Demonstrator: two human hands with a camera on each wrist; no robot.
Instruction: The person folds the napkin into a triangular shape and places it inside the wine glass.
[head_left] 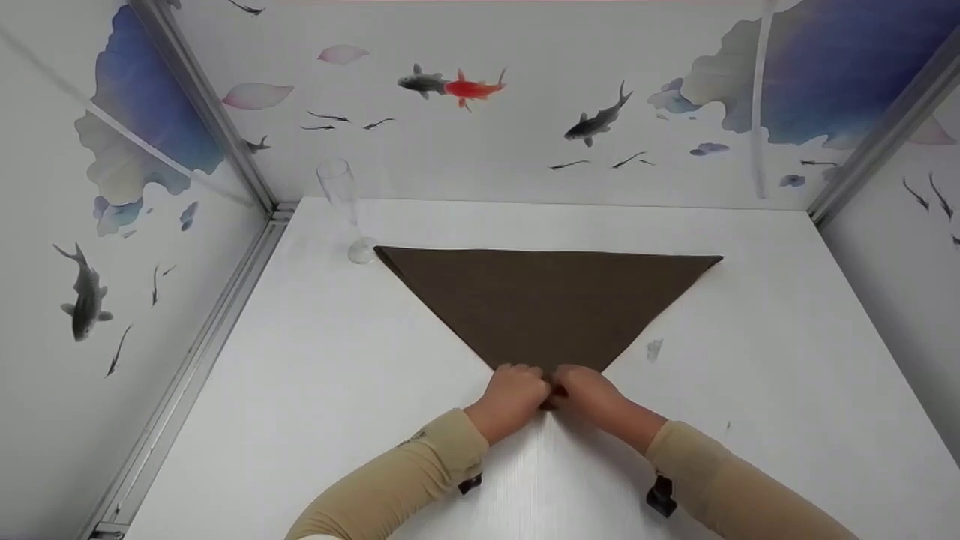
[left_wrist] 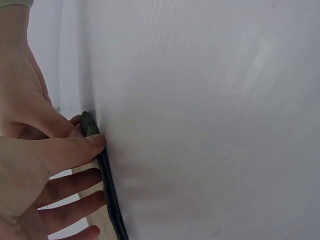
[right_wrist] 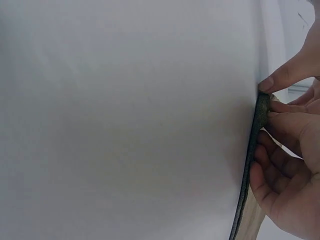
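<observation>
A dark brown cloth napkin (head_left: 540, 307) lies flat on the white table, folded into a triangle. Its long straight edge faces the back wall, and its point faces the person. At that near point my left hand (head_left: 514, 397) pinches the cloth between thumb and fingers. Close beside it, my right hand (head_left: 592, 394) pinches the same corner from the right. Both wrist views show the thumbs on the napkin's thin edge, which appears there as a dark strip (right_wrist: 252, 145). Much of the gripped corner is hidden by the fingers.
A tall clear footed glass (head_left: 341, 195) stands at the back left, its base right by the napkin's left corner. White panels printed with fish (head_left: 596, 120) and leaves enclose the table (head_left: 337, 360) at the back and sides. A small grey mark (head_left: 654, 349) shows right of the napkin.
</observation>
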